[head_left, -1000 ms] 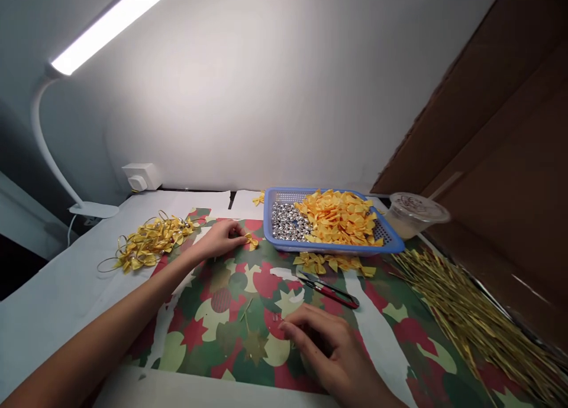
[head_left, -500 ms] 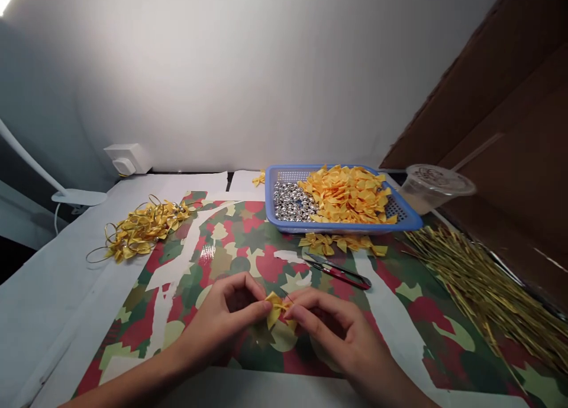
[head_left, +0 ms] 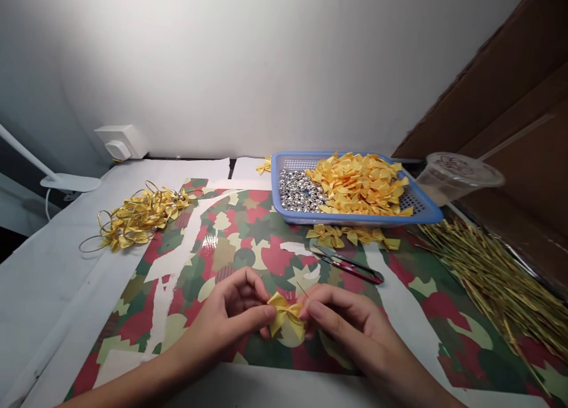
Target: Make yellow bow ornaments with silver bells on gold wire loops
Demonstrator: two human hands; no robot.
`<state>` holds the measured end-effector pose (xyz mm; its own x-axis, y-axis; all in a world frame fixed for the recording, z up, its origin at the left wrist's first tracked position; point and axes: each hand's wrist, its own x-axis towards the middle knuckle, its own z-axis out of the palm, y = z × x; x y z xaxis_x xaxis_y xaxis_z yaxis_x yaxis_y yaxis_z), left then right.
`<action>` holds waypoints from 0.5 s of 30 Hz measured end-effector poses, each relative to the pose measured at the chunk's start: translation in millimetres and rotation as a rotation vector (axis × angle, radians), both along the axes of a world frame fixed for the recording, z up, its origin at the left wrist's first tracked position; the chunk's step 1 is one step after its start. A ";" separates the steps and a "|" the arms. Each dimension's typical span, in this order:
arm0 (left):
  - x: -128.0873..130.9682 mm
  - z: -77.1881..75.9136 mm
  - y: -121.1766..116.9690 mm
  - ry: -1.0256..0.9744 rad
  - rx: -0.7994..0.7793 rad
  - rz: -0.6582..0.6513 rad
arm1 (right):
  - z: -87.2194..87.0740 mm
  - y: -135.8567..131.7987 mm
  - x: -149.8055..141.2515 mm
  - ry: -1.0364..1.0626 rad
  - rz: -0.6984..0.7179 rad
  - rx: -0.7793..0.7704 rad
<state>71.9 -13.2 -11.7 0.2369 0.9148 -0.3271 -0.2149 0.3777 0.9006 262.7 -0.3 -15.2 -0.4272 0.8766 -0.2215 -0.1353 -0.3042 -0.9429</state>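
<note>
Having just brought the yellow bow point(head_left: 284, 311) to lower centre of the frame, now pinching it with left hand point(head_left: 231, 313) and, along with a thin strand point(head_left: 302, 290), right hand point(head_left: 350, 316), making the work two-handed.

1. Has a bare left hand point(head_left: 219, 325) and a bare right hand point(head_left: 361, 325), slim in build.
2. Tapers to slender, round-ended fingers point(head_left: 335, 297).
3. Shows smooth thumbs point(head_left: 251, 321), thicker toward the base.
4. Narrows at bare wrists point(head_left: 186, 355).
5. Continues as bare, slim forearms point(head_left: 144, 381) to the lower edge of view.
</note>
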 end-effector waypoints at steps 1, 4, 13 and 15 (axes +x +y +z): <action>0.1 -1.0 -0.3 -0.023 -0.001 -0.003 | -1.0 0.6 0.1 -0.003 0.003 0.004; -0.3 -4.0 -1.9 -0.068 0.011 -0.001 | -7.5 3.9 1.8 0.020 0.054 0.030; -3.0 -6.4 -4.1 -0.067 0.085 0.039 | -15.8 6.8 4.4 0.058 0.094 -0.011; -3.5 -5.5 -5.0 -0.065 0.124 0.021 | -15.3 6.3 4.6 0.075 0.089 -0.006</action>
